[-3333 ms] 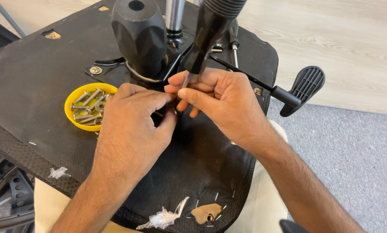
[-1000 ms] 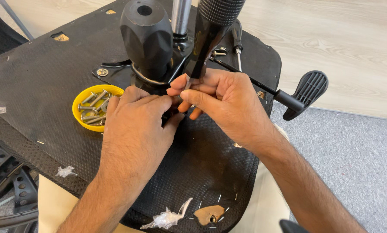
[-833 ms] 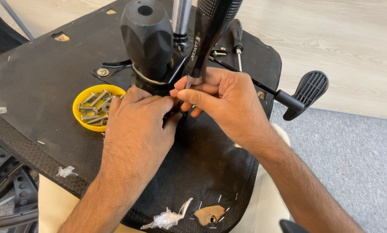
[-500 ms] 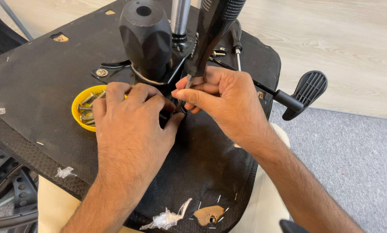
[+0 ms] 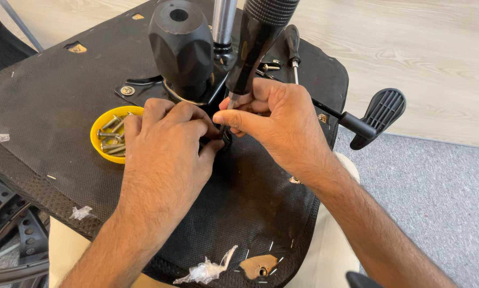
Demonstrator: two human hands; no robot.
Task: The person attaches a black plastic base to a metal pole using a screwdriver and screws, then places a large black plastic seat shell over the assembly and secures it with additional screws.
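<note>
A black-handled screwdriver with a ribbed grip point(image 5: 260, 45) stands nearly upright at the centre of the upturned black fabric-covered chair seat point(image 5: 47, 101), its tip hidden among the fingers. The right hand point(image 5: 279, 125) pinches the lower end of the handle where the metal shaft begins, thumb and forefinger closed on it. The left hand point(image 5: 164, 152) lies curled just beside it on the left, fingers bent down against the seat mechanism and touching the right thumb; what it grips, if anything, cannot be told. Just beyond the hands rise a large black faceted plastic knob point(image 5: 181, 45) and a shiny metal gas-lift column point(image 5: 224, 21). To the left, a round yellow plastic dish of silver bolts point(image 5: 111, 133) sits on the seat. To the right, a black paddle-ended adjustment lever point(image 5: 375, 114) juts over the grey carpet point(image 5: 437, 186). A second, slimmer screwdriver point(image 5: 293, 48) lies farther back.
</note>
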